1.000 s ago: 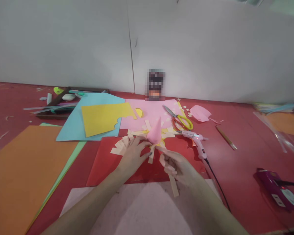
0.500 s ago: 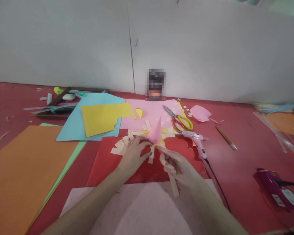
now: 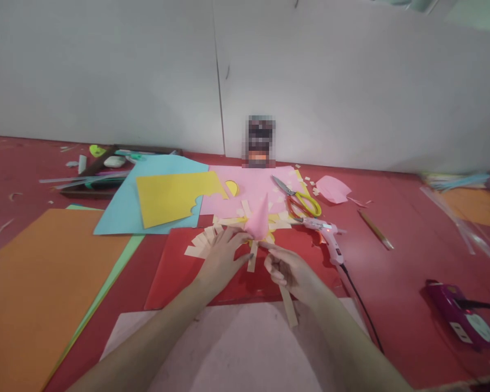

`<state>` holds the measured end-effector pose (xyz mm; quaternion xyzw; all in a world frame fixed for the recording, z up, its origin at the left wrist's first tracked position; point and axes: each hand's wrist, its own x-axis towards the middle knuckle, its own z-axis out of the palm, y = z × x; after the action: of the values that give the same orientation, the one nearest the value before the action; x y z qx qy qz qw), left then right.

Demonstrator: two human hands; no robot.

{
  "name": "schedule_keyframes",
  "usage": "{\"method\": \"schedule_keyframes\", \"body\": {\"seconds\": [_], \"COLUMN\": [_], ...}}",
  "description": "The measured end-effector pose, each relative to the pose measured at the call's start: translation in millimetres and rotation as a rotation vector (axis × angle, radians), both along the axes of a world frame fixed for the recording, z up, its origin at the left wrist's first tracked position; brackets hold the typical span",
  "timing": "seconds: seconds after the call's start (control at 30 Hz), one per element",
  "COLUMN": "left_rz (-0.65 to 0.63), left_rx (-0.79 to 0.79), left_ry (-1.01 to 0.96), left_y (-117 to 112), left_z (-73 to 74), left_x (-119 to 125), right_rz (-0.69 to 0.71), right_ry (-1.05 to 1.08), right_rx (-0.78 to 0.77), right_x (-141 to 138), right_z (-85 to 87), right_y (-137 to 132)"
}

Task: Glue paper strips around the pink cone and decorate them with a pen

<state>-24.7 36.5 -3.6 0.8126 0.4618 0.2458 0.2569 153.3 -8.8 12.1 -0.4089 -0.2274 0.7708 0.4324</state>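
A small pink paper cone (image 3: pixel 258 219) stands upright on a ring of beige paper strips (image 3: pixel 200 244) over a red sheet (image 3: pixel 175 275). My left hand (image 3: pixel 221 258) rests at the cone's base, fingers pinched against its lower left edge. My right hand (image 3: pixel 288 272) is curled shut on a beige paper strip (image 3: pixel 288 305) that hangs down below it, its fingertips close to the cone's base on the right.
A pink glue gun (image 3: pixel 329 238) with a black cord lies right of the cone, with yellow-handled scissors (image 3: pixel 300 197) behind it. Yellow (image 3: pixel 171 198), blue, pink and orange (image 3: pixel 36 283) sheets lie around. A purple power strip (image 3: pixel 459 316) sits at the right, a pencil (image 3: pixel 376 230) nearby.
Almost nothing differs; my right hand has edged slightly up and left toward the cone's base with the strip.
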Motion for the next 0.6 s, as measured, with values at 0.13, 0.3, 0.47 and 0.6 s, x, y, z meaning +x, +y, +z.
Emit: {"method": "schedule_keyframes", "body": {"seconds": [0.13,0.3,0.47,0.6], "left_rz": [-0.001,0.004,0.032,0.036], "left_rx": [0.012,0.022,0.038,0.122], "left_ry": [-0.003,0.010,0.036,0.127], "left_y": [-0.4,-0.4,-2.1,-2.4], "left_z": [-0.9,-0.3,3.6,5.1], "left_x": [0.1,0.7,0.0,-1.1], "right_rz": [0.025,0.055,-0.013,0.069], "right_ry": [-0.071,-0.226,-0.748,-1.320], "right_rx": [0.039,0.075,0.327,0.591], "right_x": [-3.8,-9.7,-9.7,-13.7], "right_z": [0.9,-3.4,-9.5,-9.4], "right_y": [-0.9,-2.9,-5.8,-10.5]}}
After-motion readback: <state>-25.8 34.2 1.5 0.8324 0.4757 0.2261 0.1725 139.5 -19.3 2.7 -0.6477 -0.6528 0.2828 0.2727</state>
